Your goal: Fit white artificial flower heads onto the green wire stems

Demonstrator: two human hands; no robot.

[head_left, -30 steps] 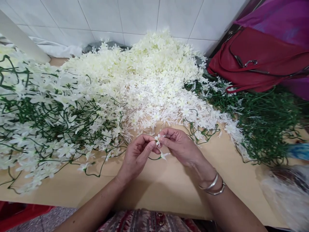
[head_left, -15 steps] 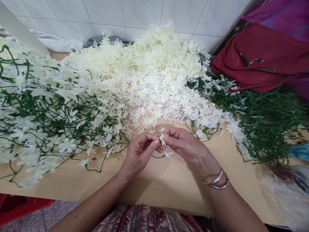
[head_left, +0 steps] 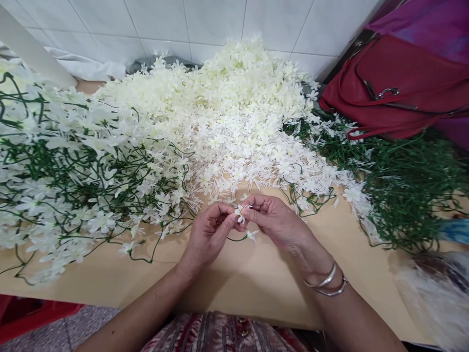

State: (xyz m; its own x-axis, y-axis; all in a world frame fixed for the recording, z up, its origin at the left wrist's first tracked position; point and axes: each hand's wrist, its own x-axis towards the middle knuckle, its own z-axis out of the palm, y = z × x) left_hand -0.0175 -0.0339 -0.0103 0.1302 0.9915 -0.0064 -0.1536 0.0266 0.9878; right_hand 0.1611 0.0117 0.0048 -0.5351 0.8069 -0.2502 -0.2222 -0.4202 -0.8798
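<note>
Between my two hands, low over the table's front part, is a small white artificial flower (head_left: 240,213). My left hand (head_left: 212,227) pinches it, or the green stem behind it, from the left; the exact grip is hidden by the fingers. From the right, thumb and forefinger of my right hand (head_left: 276,220) are closed on the same flower, near its thin white stamens. A green stem with another white blossom (head_left: 251,235) at its end hangs below my fingers.
Loose white flowers (head_left: 234,98) are heaped against the tiled wall. Stemmed white flowers (head_left: 98,186) lie at left. Bare green stems (head_left: 410,190) pile up at right, below a red handbag (head_left: 406,83). A clear plastic bag (head_left: 436,298) sits at the front right corner.
The flower between my fingers has turned to show its open petals and shifted slightly left. My right hand has moved a little left with it; both hands remain closed.
</note>
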